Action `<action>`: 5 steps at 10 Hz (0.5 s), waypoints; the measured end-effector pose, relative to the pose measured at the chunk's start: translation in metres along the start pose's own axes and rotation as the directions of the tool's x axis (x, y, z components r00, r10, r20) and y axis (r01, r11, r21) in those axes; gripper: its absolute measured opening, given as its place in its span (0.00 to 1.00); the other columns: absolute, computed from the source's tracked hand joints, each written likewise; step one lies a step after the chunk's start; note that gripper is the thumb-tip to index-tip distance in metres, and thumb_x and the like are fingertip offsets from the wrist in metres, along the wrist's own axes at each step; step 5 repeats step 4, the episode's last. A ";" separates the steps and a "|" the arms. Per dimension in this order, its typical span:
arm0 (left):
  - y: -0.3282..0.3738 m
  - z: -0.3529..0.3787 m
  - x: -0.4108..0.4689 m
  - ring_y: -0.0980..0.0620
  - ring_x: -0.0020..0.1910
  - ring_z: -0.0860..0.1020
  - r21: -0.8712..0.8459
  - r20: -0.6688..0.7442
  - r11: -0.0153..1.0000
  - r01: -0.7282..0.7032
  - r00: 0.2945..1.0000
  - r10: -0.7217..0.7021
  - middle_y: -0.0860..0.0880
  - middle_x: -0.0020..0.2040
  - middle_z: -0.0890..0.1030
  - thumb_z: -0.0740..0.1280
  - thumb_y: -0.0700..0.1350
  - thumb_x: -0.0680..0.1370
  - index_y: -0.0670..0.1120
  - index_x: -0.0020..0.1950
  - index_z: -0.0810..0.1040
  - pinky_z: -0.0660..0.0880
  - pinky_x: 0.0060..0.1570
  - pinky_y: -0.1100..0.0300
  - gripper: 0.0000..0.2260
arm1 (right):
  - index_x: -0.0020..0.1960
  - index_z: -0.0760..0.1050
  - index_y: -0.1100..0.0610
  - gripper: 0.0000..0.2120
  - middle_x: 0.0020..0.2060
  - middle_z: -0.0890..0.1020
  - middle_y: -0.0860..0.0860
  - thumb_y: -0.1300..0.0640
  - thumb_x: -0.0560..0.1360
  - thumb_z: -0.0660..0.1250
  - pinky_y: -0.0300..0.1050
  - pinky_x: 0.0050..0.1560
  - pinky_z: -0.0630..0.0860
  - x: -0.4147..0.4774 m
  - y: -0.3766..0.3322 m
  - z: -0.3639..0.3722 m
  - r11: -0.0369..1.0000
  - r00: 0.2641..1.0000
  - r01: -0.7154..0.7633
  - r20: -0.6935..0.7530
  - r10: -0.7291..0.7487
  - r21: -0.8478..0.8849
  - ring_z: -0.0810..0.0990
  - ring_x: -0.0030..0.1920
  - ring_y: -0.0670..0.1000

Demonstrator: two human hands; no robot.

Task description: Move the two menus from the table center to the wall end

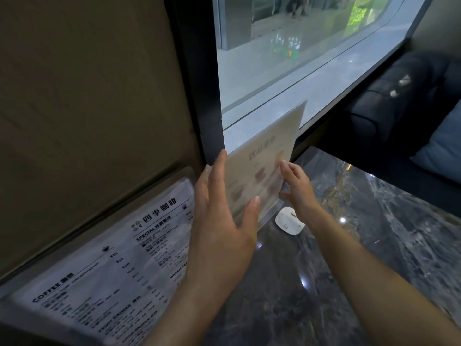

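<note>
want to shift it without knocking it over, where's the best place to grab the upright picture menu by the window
Grip the upright picture menu by its two vertical side edges, one hand from each side, low near its clear base. It is a thin, tall panel standing on the marble table, so a low two-sided hold should keep it from tipping. The left hand and right hand already flank it, fingers open.

I count two menus: one upright menu in a clear stand at the window, one flat menu leaning by the wall. Two hands, left and right. One small white device on one table.
</note>
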State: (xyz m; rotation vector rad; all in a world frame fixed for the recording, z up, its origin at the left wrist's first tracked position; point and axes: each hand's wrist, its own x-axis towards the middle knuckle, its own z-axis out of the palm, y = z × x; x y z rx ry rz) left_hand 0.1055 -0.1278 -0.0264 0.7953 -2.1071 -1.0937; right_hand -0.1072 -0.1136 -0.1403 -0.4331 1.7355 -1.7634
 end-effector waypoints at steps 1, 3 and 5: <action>-0.003 0.000 0.001 0.60 0.66 0.63 -0.014 -0.007 1.000 -0.010 1.000 0.010 0.60 0.70 0.59 0.64 0.53 0.75 0.72 0.67 0.47 0.67 0.55 0.65 0.30 | 0.55 0.72 0.47 0.19 0.53 0.79 0.47 0.37 0.70 0.63 0.61 0.58 0.75 -0.003 -0.003 -0.003 0.999 1.000 0.021 0.020 -0.021 -0.046 0.77 0.55 0.49; 0.001 -0.003 0.001 0.57 0.67 0.66 -0.046 0.018 0.998 0.038 0.999 -0.038 0.58 0.69 0.61 0.63 0.53 0.75 0.72 0.66 0.50 0.74 0.59 0.53 0.29 | 0.60 0.69 0.51 0.19 0.49 0.78 0.44 0.43 0.73 0.63 0.26 0.28 0.73 -0.009 -0.011 -0.004 0.992 0.995 0.076 0.076 -0.069 -0.102 0.79 0.40 0.32; 0.005 -0.007 -0.001 0.59 0.68 0.64 0.034 -0.093 0.999 0.009 0.996 -0.006 0.57 0.71 0.61 0.62 0.55 0.75 0.68 0.68 0.54 0.71 0.61 0.54 0.25 | 0.62 0.68 0.52 0.22 0.50 0.77 0.44 0.44 0.72 0.65 0.26 0.36 0.73 -0.017 -0.021 -0.008 0.978 0.991 0.129 0.063 -0.120 -0.167 0.79 0.48 0.38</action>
